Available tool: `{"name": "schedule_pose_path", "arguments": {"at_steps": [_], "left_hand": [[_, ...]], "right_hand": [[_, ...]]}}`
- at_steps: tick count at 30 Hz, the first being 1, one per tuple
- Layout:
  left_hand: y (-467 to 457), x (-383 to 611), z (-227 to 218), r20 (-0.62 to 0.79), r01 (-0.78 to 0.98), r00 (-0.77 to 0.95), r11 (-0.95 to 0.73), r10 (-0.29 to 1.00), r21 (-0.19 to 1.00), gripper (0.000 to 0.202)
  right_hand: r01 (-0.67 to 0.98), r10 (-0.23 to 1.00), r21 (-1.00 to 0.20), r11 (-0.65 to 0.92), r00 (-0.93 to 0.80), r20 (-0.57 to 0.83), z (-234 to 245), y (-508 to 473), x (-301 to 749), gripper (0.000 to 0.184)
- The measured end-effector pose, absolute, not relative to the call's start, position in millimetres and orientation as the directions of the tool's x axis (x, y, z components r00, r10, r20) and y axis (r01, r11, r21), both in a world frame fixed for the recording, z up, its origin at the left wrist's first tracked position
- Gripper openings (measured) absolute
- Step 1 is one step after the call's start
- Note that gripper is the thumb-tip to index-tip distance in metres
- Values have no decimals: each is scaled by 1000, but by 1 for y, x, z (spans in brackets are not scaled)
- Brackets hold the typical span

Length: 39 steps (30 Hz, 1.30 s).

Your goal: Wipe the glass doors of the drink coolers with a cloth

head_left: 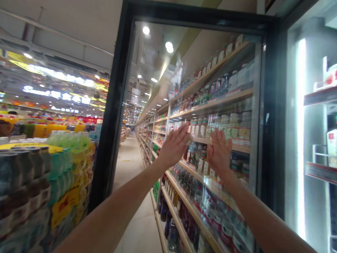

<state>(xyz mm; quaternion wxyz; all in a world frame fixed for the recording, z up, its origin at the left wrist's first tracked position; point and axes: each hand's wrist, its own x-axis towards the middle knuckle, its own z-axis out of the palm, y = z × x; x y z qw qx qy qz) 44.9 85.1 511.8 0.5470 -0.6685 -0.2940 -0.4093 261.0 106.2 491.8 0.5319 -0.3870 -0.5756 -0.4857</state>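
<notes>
Any contact of left hand [174, 144] or right hand [219, 151] with the glass door [110, 119] is hidden; stacked bottles [25, 167] are blurred.

Stacked drink bottles [59, 168], lit signs [56, 94]

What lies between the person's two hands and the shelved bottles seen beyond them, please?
In the head view, the dark-framed glass door lies between: the left hand and right hand are on the near side, the shelved bottles showing through the pane.
</notes>
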Motion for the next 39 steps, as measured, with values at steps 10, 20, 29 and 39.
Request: {"name": "schedule_pose_path", "arguments": {"at_steps": [10, 20, 29, 39], "left_hand": [[87, 9, 504, 927, 898, 356, -232, -114, -374, 51], [80, -41, 476, 972, 953, 189, -211, -142, -216, 47], [80, -64, 435, 979, 961, 174, -197, -109, -193, 58], [96, -8, 476, 975, 948, 187, -239, -118, -211, 43]], "right_hand": [[963, -78, 145, 229, -130, 988, 492, 104, 259, 51], [960, -89, 156, 233, -138, 986, 493, 105, 258, 52], [961, -81, 159, 227, -144, 986, 492, 108, 259, 53], [964, -113, 176, 200, -155, 981, 492, 111, 259, 51]]}}
